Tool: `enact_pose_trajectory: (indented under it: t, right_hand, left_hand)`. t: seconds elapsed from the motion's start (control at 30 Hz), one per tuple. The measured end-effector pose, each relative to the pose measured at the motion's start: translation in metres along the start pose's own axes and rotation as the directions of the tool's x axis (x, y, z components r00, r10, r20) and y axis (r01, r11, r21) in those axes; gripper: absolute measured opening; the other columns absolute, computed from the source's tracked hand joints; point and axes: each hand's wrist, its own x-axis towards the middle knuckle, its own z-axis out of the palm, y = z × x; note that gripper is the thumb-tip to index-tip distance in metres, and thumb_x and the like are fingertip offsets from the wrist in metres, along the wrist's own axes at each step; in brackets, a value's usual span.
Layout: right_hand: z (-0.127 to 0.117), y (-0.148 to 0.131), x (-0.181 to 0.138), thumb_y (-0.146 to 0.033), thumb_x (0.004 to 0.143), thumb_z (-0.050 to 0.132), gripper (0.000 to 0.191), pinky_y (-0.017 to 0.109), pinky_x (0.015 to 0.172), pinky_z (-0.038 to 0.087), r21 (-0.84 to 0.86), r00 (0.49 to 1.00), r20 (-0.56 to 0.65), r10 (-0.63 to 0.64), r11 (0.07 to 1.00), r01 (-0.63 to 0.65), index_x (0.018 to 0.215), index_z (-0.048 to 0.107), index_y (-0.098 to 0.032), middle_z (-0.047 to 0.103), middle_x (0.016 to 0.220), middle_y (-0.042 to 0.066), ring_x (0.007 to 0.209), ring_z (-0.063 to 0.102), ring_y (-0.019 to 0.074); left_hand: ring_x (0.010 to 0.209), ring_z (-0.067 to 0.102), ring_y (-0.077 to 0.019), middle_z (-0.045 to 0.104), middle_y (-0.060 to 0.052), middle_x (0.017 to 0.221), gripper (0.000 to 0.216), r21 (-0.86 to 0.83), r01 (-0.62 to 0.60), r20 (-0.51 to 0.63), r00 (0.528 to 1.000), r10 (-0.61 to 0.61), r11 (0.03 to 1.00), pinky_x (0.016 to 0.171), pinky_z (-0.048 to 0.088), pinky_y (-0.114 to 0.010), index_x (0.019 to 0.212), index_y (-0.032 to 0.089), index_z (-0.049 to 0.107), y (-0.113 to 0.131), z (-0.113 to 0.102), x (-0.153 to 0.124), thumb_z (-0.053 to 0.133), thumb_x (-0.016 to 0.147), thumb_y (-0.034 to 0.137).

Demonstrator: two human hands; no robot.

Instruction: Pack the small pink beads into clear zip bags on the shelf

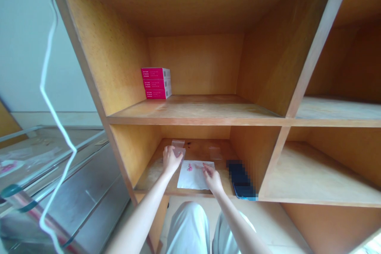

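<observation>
On the lower shelf, a white sheet (193, 182) lies near the front edge with a small cluster of pink-red pieces (189, 167) on it. My left hand (171, 161) is at the sheet's upper left corner, fingers closed on a small clear plastic bag (179, 151). Over the sheet's right part, the fingers of my right hand (212, 177) are pinched together; what they hold, if anything, is too small to make out. Another clear bag (177, 143) lies just behind my left hand. A further clear bag (214, 153) lies flat behind the sheet, to the right.
A dark phone-like object (242, 184), partly pixelated, lies by the right shelf wall. Three pink boxes (154, 83) are stacked on the shelf above. A white cable (49, 103) hangs at the left, before a glass-topped case (89, 166). Wooden dividers (274, 158) bound the compartment.
</observation>
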Motion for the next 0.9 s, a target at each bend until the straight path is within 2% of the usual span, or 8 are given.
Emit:
enact_pose_trajectory:
  t: [0.2, 0.33, 0.43, 0.63, 0.9]
  right_hand:
    - [0.0, 0.007, 0.003, -0.038, 0.076, 0.048, 0.038, 0.039, 0.084, 0.045, -0.051, 0.999, 0.012, -0.034, 0.998, 0.034, 0.101, 0.064, -0.014, 0.065, 0.102, 0.013, 0.092, 0.06, 0.0256]
    - [0.0, 0.011, 0.003, -0.034, 0.075, 0.048, 0.036, 0.036, 0.082, 0.046, -0.073, 0.999, 0.003, -0.05, 0.996, 0.05, 0.101, 0.064, -0.015, 0.066, 0.096, 0.011, 0.088, 0.061, 0.0239]
    - [0.0, 0.012, 0.002, -0.031, 0.075, 0.047, 0.036, 0.034, 0.081, 0.046, -0.08, 0.998, 0.004, -0.069, 0.994, 0.069, 0.102, 0.064, -0.015, 0.066, 0.095, 0.011, 0.087, 0.062, 0.0231]
    - [-0.001, 0.01, 0.002, -0.028, 0.075, 0.046, 0.034, 0.034, 0.083, 0.045, -0.079, 0.997, 0.017, -0.074, 0.994, 0.075, 0.102, 0.063, -0.015, 0.066, 0.097, 0.011, 0.089, 0.061, 0.0225]
    - [-0.001, 0.011, 0.001, -0.024, 0.075, 0.044, 0.035, 0.033, 0.082, 0.046, -0.108, 0.997, 0.024, -0.077, 0.991, 0.079, 0.103, 0.063, -0.014, 0.066, 0.094, 0.01, 0.087, 0.061, 0.0221]
  left_hand:
    - [0.099, 0.048, -0.0275, 0.055, -0.013, 0.097, 0.036, 0.242, 0.026, 0.172, 0.983, -0.07, 0.97, 0.088, 0.035, -0.036, 0.095, 0.011, 0.056, -0.005, 0.02, 0.023, 0.053, 0.068, 0.036]
    - [0.1, 0.048, -0.0284, 0.057, -0.015, 0.098, 0.043, 0.325, 0.024, 0.218, 0.971, -0.1, 0.946, 0.087, 0.035, -0.035, 0.097, 0.01, 0.058, -0.005, 0.03, 0.028, 0.049, 0.07, 0.042]
    - [0.1, 0.049, -0.0295, 0.056, -0.018, 0.103, 0.049, 0.351, 0.047, 0.226, 0.965, -0.133, 0.935, 0.084, 0.036, -0.036, 0.1, 0.009, 0.058, -0.006, 0.038, 0.028, 0.047, 0.071, 0.047]
    - [0.105, 0.046, -0.0352, 0.056, -0.018, 0.107, 0.053, 0.373, 0.151, 0.259, 0.931, -0.259, 0.915, 0.082, 0.033, -0.043, 0.105, 0.015, 0.055, -0.007, 0.049, 0.02, 0.05, 0.067, 0.051]
    - [0.106, 0.044, -0.0375, 0.053, -0.021, 0.111, 0.062, 0.316, 0.191, 0.251, 0.928, -0.276, 0.929, 0.083, 0.031, -0.048, 0.105, 0.012, 0.051, 0.005, 0.035, 0.026, 0.047, 0.065, 0.059]
